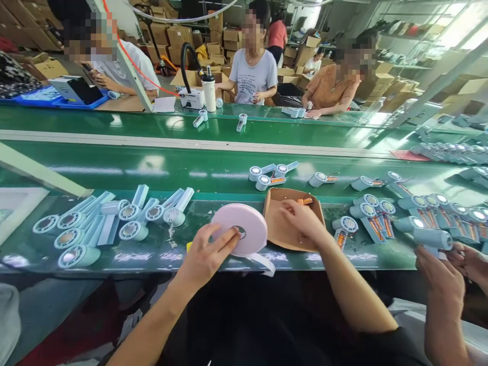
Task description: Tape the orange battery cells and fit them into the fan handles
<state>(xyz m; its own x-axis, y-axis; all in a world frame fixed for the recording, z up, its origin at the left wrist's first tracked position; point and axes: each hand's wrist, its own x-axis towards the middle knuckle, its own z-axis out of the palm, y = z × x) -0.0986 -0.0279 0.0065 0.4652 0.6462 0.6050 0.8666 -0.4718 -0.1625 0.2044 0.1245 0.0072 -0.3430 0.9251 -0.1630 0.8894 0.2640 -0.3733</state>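
My left hand (208, 254) is closed on a large roll of pale pink-white tape (249, 223), with fingertips at its centre hole. A loose strip of tape (265, 264) hangs from the bottom of the roll over the table's front edge. My right hand (303, 221) reaches into a shallow cardboard box (276, 231), its fingers bent and apart, with nothing visible between them. Just behind that hand, a few small orange parts (305, 201) lie in the box.
Light-blue handheld fan bodies (133, 230) lie at left; others with orange parts (369, 211) lie at right. A co-worker's hands (442, 274) hold a fan body (432, 238) close by on the right. Across the green conveyor belt (213, 162) sit several people.
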